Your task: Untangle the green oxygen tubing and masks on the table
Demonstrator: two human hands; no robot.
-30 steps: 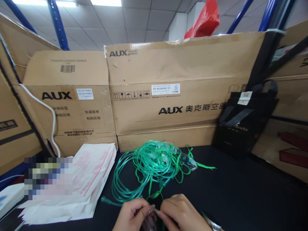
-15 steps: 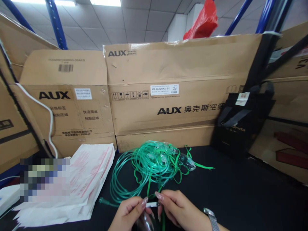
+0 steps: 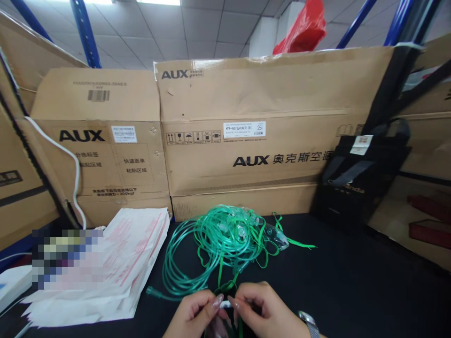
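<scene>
Head view: tubing [image 3: 216, 234] on black tabletop [image 3: 338, 281], boxes [image 3: 282, 94] behind, ceiling [image 3: 158, 33] above

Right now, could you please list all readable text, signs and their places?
"AUX": left box
"分拣标签": left box
"快递面单 粘贴区域": left box
"300kgf": left box
"AUX", twice: big box
"奥克斯空": big box
"KFR-46G/BpR3AES1(B1)": big box's white label
"25": white label
Arrows, glass, umbrella: big box
"C…anda": black bag
Too small or blurred: papers, other print

The head-worn camera looks forward and down across the black bench [image 3: 338, 281]. It sits close behind the left hand [image 3: 197, 312] and right hand [image 3: 262, 307], facing cardboard boxes [image 3: 275, 101] with the ceiling [image 3: 204, 28] above.
</scene>
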